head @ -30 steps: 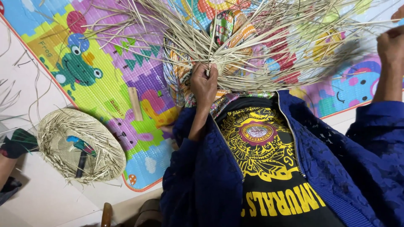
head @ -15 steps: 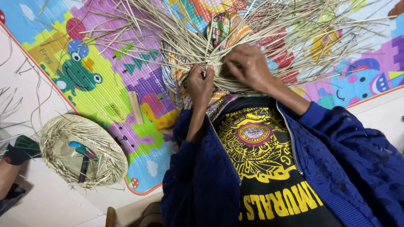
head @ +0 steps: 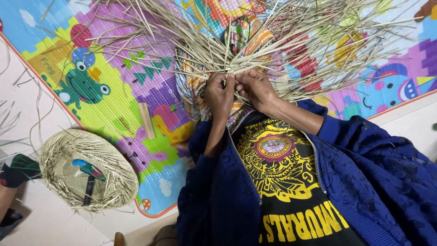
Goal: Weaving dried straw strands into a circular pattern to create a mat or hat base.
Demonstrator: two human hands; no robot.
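A half-woven piece of pale straw (head: 273, 50) lies over my lap, its loose strands fanning out in all directions. My left hand (head: 219, 96) pinches a bunch of strands at the middle of the piece. My right hand (head: 256, 87) is right beside it, fingertips touching, gripping the same bundle of straw. A colourful patterned cloth (head: 243, 34) shows under the straw. My blue jacket sleeves (head: 364, 155) and black shirt with yellow print fill the lower part of the view.
A bright play mat (head: 95, 86) with a frog picture covers the floor. On the left lies a round woven straw disc (head: 109, 182) with a blue-handled tool (head: 86, 175) on it. A small wooden stick (head: 146, 119) rests on the mat. Another person's limb (head: 13, 175) shows at the left edge.
My right hand has come in from the far right edge to the middle of the straw and now grips next to my left hand. The left hand has stayed put.
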